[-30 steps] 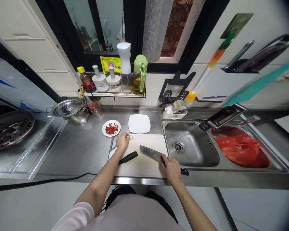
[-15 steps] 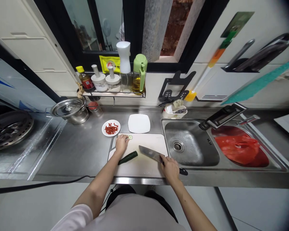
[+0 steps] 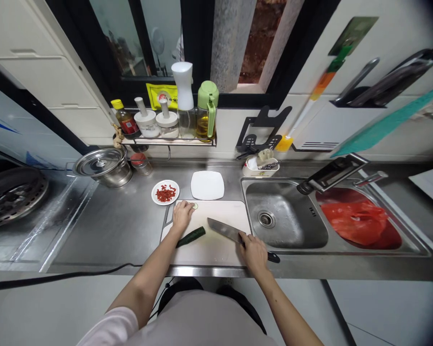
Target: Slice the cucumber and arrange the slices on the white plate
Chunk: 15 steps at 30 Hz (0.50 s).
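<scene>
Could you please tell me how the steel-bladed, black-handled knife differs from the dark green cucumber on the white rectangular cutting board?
The knife is held in the right hand; the cucumber lies ungripped. The knife is flat and grey-bladed, while the cucumber is rounded and green. Both are at least partly over the cutting board.

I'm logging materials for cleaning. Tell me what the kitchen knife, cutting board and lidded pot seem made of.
Kitchen knife: probably a steel blade, grey with a dull sheen; the black handle may be plastic.
Cutting board: likely plastic, being smooth, off-white and without visible grain.
Lidded pot: polished metal, probably stainless steel, given its silvery look and bright reflections.
</scene>
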Available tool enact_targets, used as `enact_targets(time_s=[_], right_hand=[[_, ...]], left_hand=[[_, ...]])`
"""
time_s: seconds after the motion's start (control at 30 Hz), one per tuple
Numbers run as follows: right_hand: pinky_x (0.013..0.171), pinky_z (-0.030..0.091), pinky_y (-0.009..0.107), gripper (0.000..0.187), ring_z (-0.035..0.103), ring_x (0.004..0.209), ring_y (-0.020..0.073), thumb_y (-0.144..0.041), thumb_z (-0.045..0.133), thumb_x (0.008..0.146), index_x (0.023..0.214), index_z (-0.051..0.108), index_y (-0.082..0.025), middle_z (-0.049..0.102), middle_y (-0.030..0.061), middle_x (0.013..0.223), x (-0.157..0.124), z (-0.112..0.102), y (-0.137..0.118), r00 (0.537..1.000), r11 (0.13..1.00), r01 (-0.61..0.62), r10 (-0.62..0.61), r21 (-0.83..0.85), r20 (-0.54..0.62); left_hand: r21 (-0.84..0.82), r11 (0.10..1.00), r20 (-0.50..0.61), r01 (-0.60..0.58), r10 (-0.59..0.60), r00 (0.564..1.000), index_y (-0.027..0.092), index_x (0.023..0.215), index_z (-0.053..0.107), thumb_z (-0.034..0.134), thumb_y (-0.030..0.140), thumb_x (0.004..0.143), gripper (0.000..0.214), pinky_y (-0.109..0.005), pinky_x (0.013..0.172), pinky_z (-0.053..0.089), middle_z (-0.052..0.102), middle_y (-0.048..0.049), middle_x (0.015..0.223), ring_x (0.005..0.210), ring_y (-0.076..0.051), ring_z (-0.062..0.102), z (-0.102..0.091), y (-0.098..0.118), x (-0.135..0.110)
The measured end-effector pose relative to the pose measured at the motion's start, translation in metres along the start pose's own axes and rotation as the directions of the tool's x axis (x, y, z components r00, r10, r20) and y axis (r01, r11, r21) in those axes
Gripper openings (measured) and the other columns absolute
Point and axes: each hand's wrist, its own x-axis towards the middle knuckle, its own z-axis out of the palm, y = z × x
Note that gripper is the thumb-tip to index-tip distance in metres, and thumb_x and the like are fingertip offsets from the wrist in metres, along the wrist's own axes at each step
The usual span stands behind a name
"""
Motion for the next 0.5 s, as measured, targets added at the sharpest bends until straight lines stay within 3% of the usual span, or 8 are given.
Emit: enact_targets(time_s=[0.13,0.27,0.37,0.5], right_hand=[[0.082,0.034,0.029,0.038,0.056,0.095,0.0205,-0.022,0.055,0.083,0.120,0.060,-0.023,0.067,0.0060,0.097,0.001,0.000,-0.001,1.000,1.000,-0.006,0.006,0.025,0.020],[0.081,0.036,0.029,0.037,0.058,0.094,0.0204,-0.024,0.050,0.085,0.121,0.060,-0.023,0.068,0.0062,0.099,0.001,0.000,-0.003,0.999,0.990,-0.048,0.045,0.131,0.026],[0.080,0.039,0.028,0.036,0.060,0.094,0.0203,-0.028,0.044,0.088,0.120,0.061,-0.024,0.068,0.0061,0.104,0.002,0.001,-0.006,0.993,0.954,-0.115,0.112,0.277,0.027],[0.079,0.042,0.028,0.038,0.062,0.097,0.0211,-0.032,0.039,0.090,0.119,0.063,-0.023,0.068,0.0064,0.111,0.005,0.003,-0.012,0.985,0.881,-0.167,0.164,0.443,0.044]], left_hand=[[0.002,1.000,-0.003,0.006,-0.006,1.000,0.026,0.097,0.070,0.055,0.032,0.087,0.019,-0.036,0.082,0.037,0.061,-0.0067,0.096,0.094,-0.023,0.052,-0.002,0.004,0.001],[-0.096,0.992,-0.069,0.085,-0.092,0.993,0.025,0.096,0.071,0.058,0.029,0.085,0.018,-0.037,0.084,0.039,0.061,-0.0065,0.097,0.094,-0.023,0.053,-0.006,0.005,-0.005],[-0.207,0.971,-0.083,0.122,-0.142,0.986,0.023,0.097,0.070,0.056,0.028,0.085,0.019,-0.037,0.083,0.043,0.061,-0.0065,0.093,0.089,-0.022,0.055,-0.010,0.004,-0.022],[-0.304,0.948,-0.019,0.097,-0.108,0.994,0.022,0.095,0.070,0.055,0.030,0.085,0.020,-0.033,0.079,0.046,0.062,-0.0051,0.089,0.084,-0.019,0.058,-0.014,0.006,-0.055]])
